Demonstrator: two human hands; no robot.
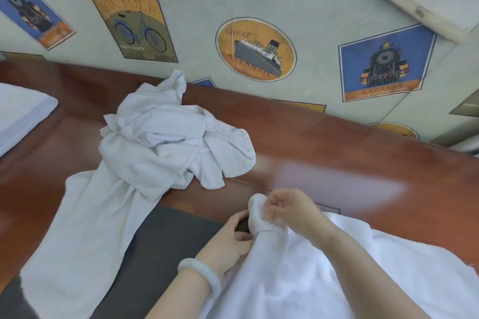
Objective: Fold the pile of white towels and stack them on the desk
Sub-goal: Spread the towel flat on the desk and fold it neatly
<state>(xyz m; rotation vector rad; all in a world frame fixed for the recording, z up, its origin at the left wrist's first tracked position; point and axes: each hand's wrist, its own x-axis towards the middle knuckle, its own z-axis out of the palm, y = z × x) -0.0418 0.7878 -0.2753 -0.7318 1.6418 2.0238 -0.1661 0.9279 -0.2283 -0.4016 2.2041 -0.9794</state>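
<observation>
Step in hand: one towel (298,280) is separated from the pile (168,137) and is being sorted out before folding; no fold is made in it yet. The towel lies across the near edge of the bench (337,150) and falls toward the person, its top corner gathered into a wad between the two hands. The right grip (287,208) is closed, fingers curled, pinching that wadded corner from above. The left grip (230,238), a pale bangle (204,274) on its wrist, is curled round the bunched cloth just under the corner, thumb on top. The pile sits on the bench to the left, well apart from the hands, crumpled and unfolded, one long piece (85,228) trailing over the bench edge. At the far left edge lies a flat white shape (20,116); whether it is finished folded stock cannot be told. Judgement: the task is at an early to middle stage, with most of the pile outstanding. The next move calls for finding a second corner, drawing the two hands apart along one hem to open the cloth flat, and using the bare bench on the right as the folding surface. Risk noted: the gathered corner may hide a twist in the cloth.
</observation>
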